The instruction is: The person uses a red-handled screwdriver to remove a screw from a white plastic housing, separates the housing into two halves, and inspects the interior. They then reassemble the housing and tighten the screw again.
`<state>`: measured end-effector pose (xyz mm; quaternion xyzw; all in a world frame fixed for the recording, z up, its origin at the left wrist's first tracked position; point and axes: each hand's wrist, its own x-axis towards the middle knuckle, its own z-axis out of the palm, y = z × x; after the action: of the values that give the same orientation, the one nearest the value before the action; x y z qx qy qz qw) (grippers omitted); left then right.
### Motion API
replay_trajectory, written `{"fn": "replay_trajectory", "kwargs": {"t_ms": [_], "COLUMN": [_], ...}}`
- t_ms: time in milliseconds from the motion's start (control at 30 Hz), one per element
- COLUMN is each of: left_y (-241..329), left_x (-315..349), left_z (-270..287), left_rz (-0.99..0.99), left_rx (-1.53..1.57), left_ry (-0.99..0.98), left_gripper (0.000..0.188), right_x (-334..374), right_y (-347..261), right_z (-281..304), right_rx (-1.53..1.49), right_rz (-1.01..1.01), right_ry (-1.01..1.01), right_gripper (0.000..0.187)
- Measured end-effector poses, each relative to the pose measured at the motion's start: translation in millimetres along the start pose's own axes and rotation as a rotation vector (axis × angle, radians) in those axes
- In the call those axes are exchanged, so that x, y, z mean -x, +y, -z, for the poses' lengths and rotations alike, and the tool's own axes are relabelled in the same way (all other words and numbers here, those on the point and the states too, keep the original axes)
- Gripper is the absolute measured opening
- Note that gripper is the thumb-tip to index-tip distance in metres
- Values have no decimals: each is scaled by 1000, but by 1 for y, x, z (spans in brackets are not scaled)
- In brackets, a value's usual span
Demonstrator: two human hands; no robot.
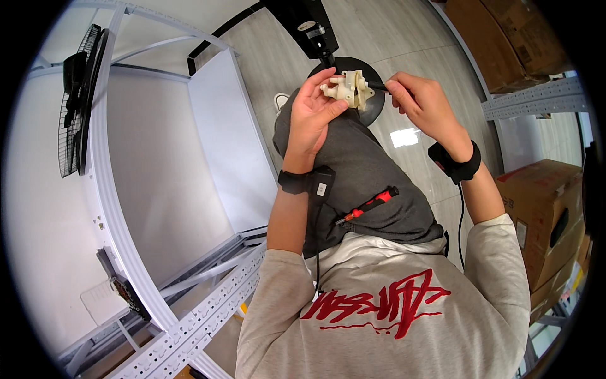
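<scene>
Above my lap, my left hand (310, 114) is closed around a cream plastic housing (348, 90) with knobs and lugs on it, thumb along its near side. From the right, my right hand (420, 104) pinches a thin black rod-like piece (377, 86) whose left end meets the housing. Whether the rod goes inside or only touches it, I cannot tell. Across my grey trousers lies a red and black screwdriver (368, 206), touched by neither hand.
Past my hands stands a black post (309, 31) on a round black base (372, 114). White metal shelving (104, 145) rises at the left, with a black fan grille (71, 120) on it. Cardboard boxes (543, 208) stack at the right. Cables (461, 221) hang from both wristbands.
</scene>
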<state>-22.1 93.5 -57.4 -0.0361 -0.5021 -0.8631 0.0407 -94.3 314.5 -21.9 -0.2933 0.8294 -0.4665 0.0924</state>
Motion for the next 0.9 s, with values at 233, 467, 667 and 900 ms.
{"fn": "replay_trajectory", "kwargs": {"t_ms": [233,467,667,900], "left_y": [1,-1,0,2], "left_x": [0,1,1,1], "left_z": [0,3,1,2], "left_rz": [-3,5,13,24], "left_rx": [13,21,30,32], "left_ry": [19,17,26,18], "left_gripper": [59,58,57,57], "right_x": [1,-4,-8,-9], "right_y": [-7,-17,-13,-10], "right_z": [1,-2,-12,-21], "right_rx": [83,101,169,161], "right_rz": [120,346,409,450], "right_ry": [73,113,100,188], "right_gripper": [35,55,57,53]}}
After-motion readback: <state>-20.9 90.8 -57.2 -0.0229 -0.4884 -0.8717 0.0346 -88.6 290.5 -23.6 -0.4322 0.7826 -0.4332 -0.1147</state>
